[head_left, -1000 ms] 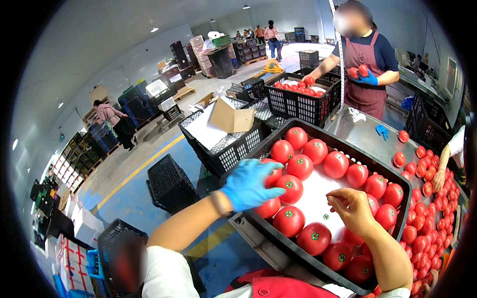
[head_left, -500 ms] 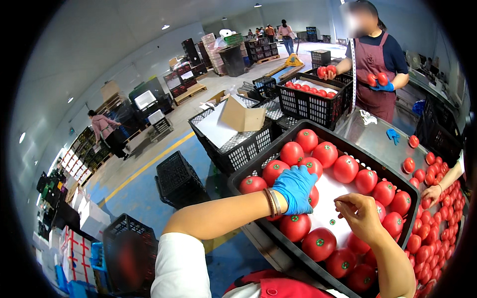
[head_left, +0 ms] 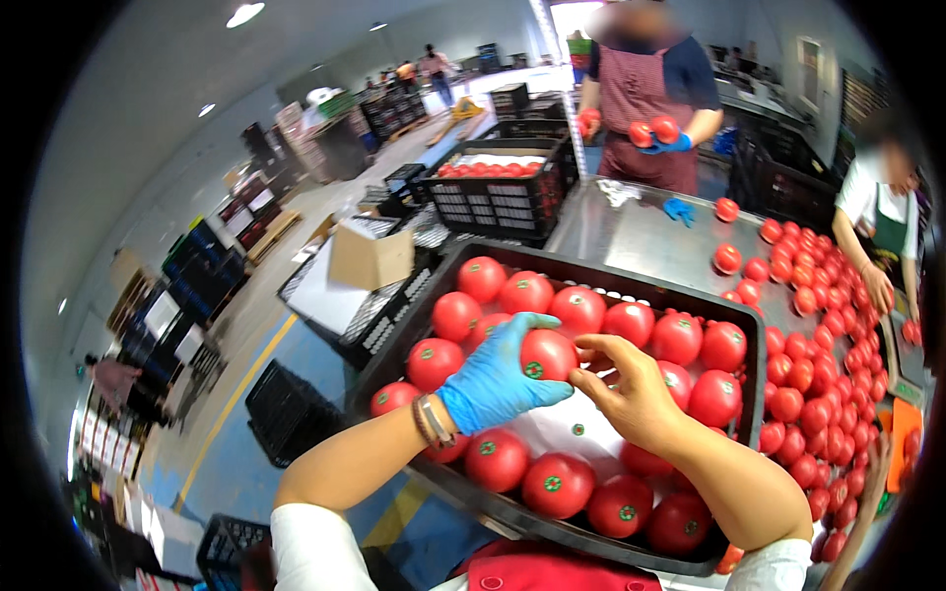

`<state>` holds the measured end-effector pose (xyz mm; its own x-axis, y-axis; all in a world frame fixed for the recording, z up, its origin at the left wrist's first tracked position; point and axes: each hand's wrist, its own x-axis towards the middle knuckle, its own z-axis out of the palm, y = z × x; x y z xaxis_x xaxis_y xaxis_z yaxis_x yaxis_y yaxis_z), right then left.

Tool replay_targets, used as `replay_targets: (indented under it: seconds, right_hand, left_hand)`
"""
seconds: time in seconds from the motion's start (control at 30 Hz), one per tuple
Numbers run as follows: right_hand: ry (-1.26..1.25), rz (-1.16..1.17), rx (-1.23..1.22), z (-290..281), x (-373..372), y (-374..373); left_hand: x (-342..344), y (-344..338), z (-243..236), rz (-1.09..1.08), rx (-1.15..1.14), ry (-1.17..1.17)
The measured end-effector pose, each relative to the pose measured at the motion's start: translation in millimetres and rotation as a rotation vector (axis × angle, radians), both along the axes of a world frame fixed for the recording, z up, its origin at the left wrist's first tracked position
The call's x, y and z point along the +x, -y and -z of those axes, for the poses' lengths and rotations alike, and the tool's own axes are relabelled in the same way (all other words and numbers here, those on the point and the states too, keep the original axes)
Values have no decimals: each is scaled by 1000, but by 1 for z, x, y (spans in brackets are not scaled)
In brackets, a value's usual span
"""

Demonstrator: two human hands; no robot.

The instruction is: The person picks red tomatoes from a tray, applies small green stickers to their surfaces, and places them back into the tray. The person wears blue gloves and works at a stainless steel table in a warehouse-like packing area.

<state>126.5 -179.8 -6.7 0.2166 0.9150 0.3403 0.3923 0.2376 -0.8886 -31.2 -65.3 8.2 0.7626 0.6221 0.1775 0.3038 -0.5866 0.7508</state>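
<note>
My left hand point(head_left: 498, 379), in a blue glove, is closed around a red tomato point(head_left: 549, 355) with a small green mark on its lower side. My bare right hand point(head_left: 636, 394) reaches in from the right, its thumb and forefinger pinching the tomato's right side; the other fingers are curled. Both hands are over a black plastic crate point(head_left: 754, 394). Rows of red tomatoes point(head_left: 560, 485) line its sides, many with green marks. White paper point(head_left: 537, 424) shows in the middle, with one small green piece point(head_left: 578, 429) on it.
On the right, many loose tomatoes point(head_left: 788, 404) cover a metal table point(head_left: 631, 231), along with a blue glove point(head_left: 679, 210). A co-worker in a checked apron point(head_left: 645, 118) holds tomatoes across from me. Another person's arm point(head_left: 867, 271) reaches in at right. Black crates point(head_left: 493, 202) stand beyond.
My left hand has lifted a tomato from the crate and turned it upward. My right hand has come over to it. The view has shifted to the right.
</note>
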Motion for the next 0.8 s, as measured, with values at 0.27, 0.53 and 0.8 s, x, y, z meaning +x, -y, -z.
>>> replay_targets:
  seconds: [0.27, 0.53, 0.8]
  right_hand:
    - [-431, 61, -229, 8, 17, -11]
    - [-37, 75, 12, 8, 7, -8]
    - [-11, 44, 81, 14, 4, -9]
  left_hand:
    - [12, 2, 12, 87, -135, 91]
    - [10, -7, 19, -2, 8, 79]
    - [9, -2, 19, -21, 170, 5]
